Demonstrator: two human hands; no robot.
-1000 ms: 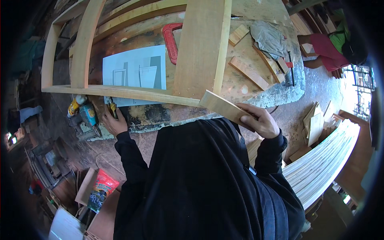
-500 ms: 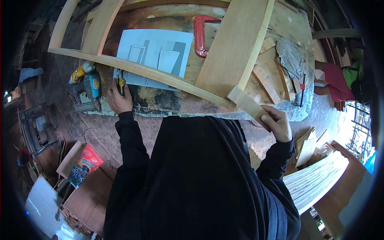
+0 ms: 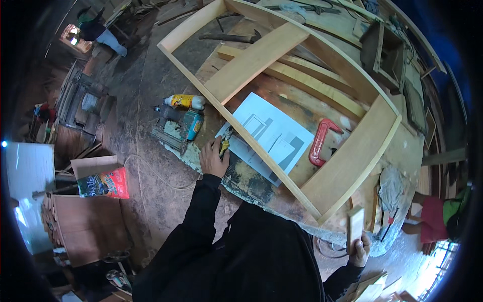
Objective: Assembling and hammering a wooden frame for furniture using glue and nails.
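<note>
Beside the workbench, the right hand (image 3: 359, 250) grasps a wood block (image 3: 355, 224) upright above its grip.

Likely carpentry workshop, wooden frame (image 3: 302, 100), red clamp (image 3: 322, 141)

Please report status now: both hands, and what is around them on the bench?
Left hand on pliers beside paper. Right hand holds wood block upright, off bench corner. Wooden frame lies between them.
</note>
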